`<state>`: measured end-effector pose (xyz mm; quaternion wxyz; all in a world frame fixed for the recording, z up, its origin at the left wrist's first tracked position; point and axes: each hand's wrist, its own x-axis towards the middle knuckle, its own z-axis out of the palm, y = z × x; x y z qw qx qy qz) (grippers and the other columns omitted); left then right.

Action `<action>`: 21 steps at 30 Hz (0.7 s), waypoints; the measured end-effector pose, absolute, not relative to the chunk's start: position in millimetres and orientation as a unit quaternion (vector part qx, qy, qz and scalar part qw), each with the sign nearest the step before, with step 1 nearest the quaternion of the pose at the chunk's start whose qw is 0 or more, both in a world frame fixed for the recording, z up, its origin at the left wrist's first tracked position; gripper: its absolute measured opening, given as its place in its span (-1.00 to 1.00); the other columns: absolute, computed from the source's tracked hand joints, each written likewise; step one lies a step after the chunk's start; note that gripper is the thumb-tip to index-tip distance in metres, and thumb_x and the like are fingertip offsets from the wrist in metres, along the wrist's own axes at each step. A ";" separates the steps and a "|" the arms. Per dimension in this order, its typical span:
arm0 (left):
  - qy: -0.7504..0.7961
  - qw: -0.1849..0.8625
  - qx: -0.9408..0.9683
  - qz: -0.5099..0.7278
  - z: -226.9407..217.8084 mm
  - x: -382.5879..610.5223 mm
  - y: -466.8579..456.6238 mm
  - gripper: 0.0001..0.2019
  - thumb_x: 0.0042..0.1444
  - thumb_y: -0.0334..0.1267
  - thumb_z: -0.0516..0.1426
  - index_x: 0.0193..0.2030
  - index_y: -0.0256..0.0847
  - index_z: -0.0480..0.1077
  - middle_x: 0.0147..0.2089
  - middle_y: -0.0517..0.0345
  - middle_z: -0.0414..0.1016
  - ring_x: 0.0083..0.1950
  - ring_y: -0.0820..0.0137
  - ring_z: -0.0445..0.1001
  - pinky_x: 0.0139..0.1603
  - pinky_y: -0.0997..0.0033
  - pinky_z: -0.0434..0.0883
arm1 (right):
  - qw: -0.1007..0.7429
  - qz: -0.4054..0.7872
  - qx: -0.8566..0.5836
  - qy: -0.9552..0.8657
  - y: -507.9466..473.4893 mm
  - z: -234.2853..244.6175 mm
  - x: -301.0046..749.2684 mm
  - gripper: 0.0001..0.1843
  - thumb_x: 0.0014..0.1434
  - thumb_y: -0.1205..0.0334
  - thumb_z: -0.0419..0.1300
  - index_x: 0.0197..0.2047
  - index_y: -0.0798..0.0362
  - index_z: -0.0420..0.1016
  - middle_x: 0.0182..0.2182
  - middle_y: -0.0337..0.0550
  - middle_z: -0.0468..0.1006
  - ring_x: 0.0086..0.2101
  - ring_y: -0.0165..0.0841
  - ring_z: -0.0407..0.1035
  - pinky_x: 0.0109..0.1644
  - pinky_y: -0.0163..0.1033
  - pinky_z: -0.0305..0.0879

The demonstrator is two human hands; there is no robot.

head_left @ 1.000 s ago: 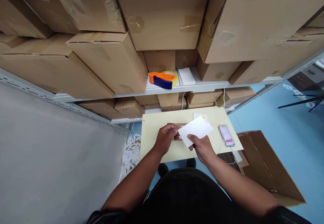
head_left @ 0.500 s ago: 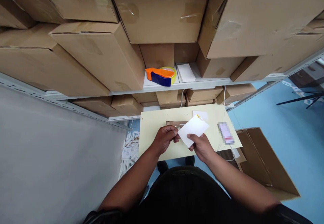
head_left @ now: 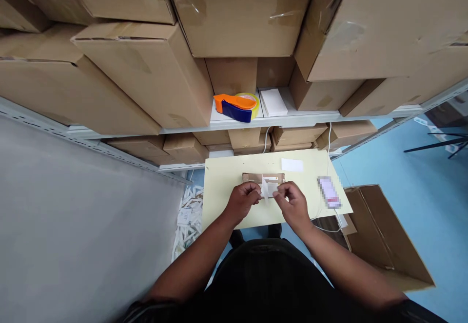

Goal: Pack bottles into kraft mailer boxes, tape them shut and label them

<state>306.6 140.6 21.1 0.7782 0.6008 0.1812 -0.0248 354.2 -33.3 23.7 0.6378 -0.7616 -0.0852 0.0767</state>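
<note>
Both hands meet over a small pale yellow table (head_left: 223, 186). My left hand (head_left: 242, 201) and my right hand (head_left: 292, 203) pinch a small white sheet (head_left: 268, 188) between them; it looks folded or crumpled. Just behind it a flat brown cardboard piece (head_left: 263, 178) lies on the table. A white card (head_left: 291, 165) lies farther back on the table. A phone (head_left: 328, 192) with a white cable rests at the table's right side.
Metal shelving (head_left: 120, 133) packed with cardboard boxes rises behind the table. An orange and blue tape dispenser (head_left: 237, 107) and a white box (head_left: 273, 102) sit on the shelf. An open cardboard carton (head_left: 380, 235) stands on the blue floor at right. Paper scraps (head_left: 188, 218) lie at left.
The large white sheet held up flat by my right hand is now brought down and folded small between both hands. A white card behind it on the table has come into view.
</note>
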 end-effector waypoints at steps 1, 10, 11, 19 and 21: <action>0.181 0.771 0.610 -0.026 20.2 306.0 139.8 -0.87 0.03 -0.21 0.25 -0.41 -0.23 0.48 -0.50 0.23 0.45 -0.47 0.48 0.35 -0.38 0.43 0.31 | 0.617 0.085 -0.769 -0.143 -31.9 28.0 353.6 -0.85 0.18 0.12 0.34 -0.26 -0.03 0.50 -0.36 -0.24 0.44 -0.36 -0.36 0.33 -0.21 -0.21 0.33; 0.184 0.763 0.620 -0.010 9.7 294.4 143.8 -0.89 0.04 -0.23 0.21 -0.41 -0.22 0.48 -0.50 0.26 0.43 -0.46 0.48 0.34 -0.37 0.45 0.31 | 0.511 0.081 -0.814 -0.265 -8.7 31.8 355.3 -0.88 0.17 0.26 0.24 -0.42 -0.05 0.50 -0.46 -0.23 0.48 -0.39 -0.32 0.36 -0.26 -0.21 0.26; 0.190 0.761 0.620 -0.007 8.6 291.4 145.4 -0.90 0.02 -0.23 0.21 -0.42 -0.21 0.47 -0.51 0.26 0.43 -0.46 0.48 0.34 -0.38 0.45 0.31 | 0.506 0.079 -0.817 -0.265 -7.6 29.5 355.7 -0.87 0.17 0.27 0.22 -0.43 -0.05 0.49 -0.47 -0.23 0.47 -0.40 -0.32 0.35 -0.26 -0.21 0.25; 0.258 0.729 0.633 0.026 -12.1 258.3 173.8 -0.89 -0.04 -0.21 0.17 -0.46 -0.20 0.43 -0.55 0.28 0.36 -0.48 0.48 0.30 -0.40 0.48 0.26 | 0.579 0.148 -0.788 -0.149 2.7 13.8 357.3 -0.84 0.15 0.20 0.17 -0.47 -0.03 0.40 -0.53 -0.28 0.40 -0.46 -0.35 0.26 -0.34 -0.25 0.21; 0.277 0.712 0.645 0.028 -23.6 244.3 192.0 -0.88 -0.06 -0.20 0.17 -0.46 -0.20 0.42 -0.55 0.29 0.34 -0.49 0.48 0.29 -0.41 0.49 0.24 | 0.602 0.168 -0.772 -0.116 4.9 12.7 358.1 -0.84 0.14 0.18 0.18 -0.46 -0.02 0.41 -0.53 -0.29 0.40 -0.46 -0.36 0.26 -0.34 -0.25 0.22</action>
